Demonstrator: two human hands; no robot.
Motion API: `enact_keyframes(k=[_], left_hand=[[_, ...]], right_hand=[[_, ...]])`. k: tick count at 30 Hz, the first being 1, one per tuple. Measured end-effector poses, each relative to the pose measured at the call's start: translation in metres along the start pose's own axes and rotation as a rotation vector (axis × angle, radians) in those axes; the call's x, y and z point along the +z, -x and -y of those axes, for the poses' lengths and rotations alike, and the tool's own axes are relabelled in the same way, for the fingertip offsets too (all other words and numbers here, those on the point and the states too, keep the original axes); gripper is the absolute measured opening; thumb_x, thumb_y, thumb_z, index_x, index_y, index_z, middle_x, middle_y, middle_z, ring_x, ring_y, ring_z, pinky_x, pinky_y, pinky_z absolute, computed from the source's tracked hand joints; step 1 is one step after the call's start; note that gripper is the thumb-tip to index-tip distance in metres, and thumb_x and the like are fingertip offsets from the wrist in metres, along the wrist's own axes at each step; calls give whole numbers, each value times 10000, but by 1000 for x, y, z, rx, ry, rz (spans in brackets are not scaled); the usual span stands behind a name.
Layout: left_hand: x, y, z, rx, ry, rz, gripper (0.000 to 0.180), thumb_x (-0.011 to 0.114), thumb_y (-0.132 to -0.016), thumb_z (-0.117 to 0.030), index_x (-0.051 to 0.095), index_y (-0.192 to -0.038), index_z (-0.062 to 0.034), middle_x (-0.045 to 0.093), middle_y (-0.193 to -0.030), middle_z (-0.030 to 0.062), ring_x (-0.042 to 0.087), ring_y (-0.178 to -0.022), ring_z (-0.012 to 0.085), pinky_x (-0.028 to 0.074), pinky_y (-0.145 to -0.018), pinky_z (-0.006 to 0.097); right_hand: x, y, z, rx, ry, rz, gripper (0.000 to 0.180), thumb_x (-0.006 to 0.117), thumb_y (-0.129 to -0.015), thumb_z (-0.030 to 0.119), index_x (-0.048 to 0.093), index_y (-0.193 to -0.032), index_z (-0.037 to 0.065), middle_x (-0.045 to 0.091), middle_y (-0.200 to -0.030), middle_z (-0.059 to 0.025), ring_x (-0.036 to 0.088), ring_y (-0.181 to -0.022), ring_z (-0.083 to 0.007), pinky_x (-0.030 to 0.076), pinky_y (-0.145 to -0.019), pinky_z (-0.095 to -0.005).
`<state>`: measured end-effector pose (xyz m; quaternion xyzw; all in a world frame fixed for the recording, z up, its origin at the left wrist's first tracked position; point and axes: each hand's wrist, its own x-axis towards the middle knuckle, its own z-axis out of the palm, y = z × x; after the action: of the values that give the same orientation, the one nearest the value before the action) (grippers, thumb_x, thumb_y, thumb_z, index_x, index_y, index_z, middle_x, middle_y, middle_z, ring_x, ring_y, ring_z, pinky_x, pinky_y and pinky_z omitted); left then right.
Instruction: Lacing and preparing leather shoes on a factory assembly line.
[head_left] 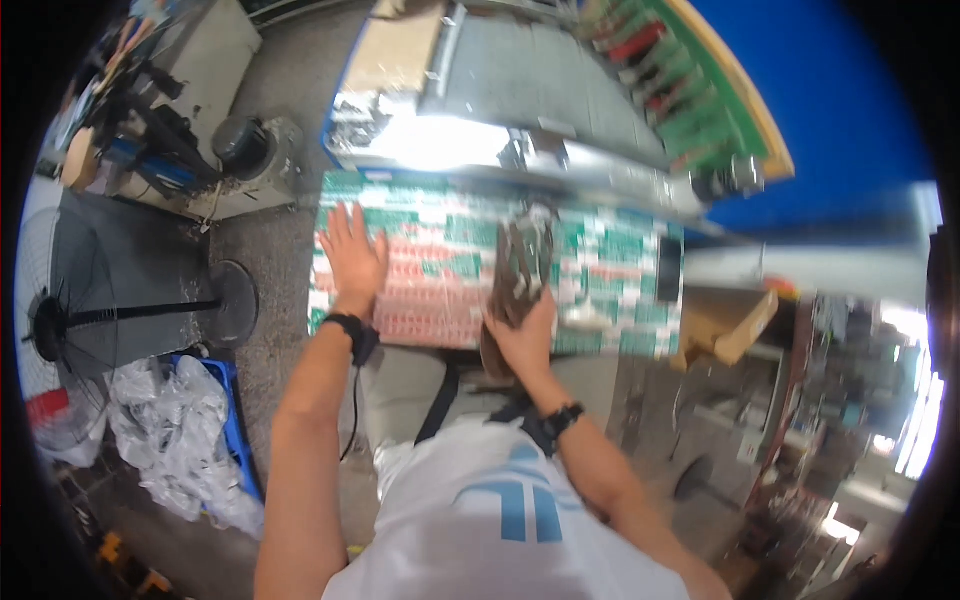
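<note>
So the left hand [352,252] had its fingers spread out flat, gripping nothing, palm pressed down on the near left part of a big printed sheet stack [600,270], all green and red label blocks. Looked to me like it was there to pin the sheets so they wouldn't slide around. The right hand [522,335] was closed around the low end of a brown wooden brush-looking tool [522,265], which stuck up and away across the middle of the sheets. It's blurry, so I couldn't tell exactly what the tool was, or if it was touching the paper.

Both forearms came up from the bottom edge, each with a black wrist strap, left arm nearly straight, right one angled inward with the elbow out. The stack sat on a table right in front of the person's waist, up against a shiny metal machine [480,140] behind it. Off to the left on the floor there was a standing fan [60,320] and a blue crate [235,420] full of crumpled clear plastic.
</note>
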<state>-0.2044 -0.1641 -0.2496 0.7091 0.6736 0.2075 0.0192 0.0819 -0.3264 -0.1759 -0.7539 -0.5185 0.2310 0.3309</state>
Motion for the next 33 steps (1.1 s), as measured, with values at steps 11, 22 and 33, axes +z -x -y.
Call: enact_keyframes(k=[11, 22, 33], left_hand=[[-32, 0, -9, -101, 68, 124, 734, 626, -999, -351, 404, -1612, -14, 307, -1688, 258, 225, -1600, 443, 136, -1303, 643], [-26, -16, -20, -96, 127, 132, 744, 670, -972, -335, 421, -1600, -23, 318, -1683, 246, 235, -1597, 433, 133, -1302, 644], [-21, -1, -16, -95, 94, 143, 752, 657, -980, -325, 389, -1626, -51, 281, -1712, 238, 200, -1613, 436, 115, -1306, 649]], right_hand=[[-31, -152, 107, -170, -332, 324, 674, 900, -805, 136, 588, -1391, 20, 730, -1248, -134, 704, -1139, -234, 547, -1016, -371], [83, -447, 239, -513, 97, 359, 745, 762, -818, 141, 557, -1525, 22, 681, -1397, -264, 667, -1286, -395, 512, -1106, -426], [0, -279, 122, -758, 181, 37, 567, 732, -928, 139, 578, -1458, 9, 554, -1495, -272, 498, -1409, -453, 378, -1199, -524]])
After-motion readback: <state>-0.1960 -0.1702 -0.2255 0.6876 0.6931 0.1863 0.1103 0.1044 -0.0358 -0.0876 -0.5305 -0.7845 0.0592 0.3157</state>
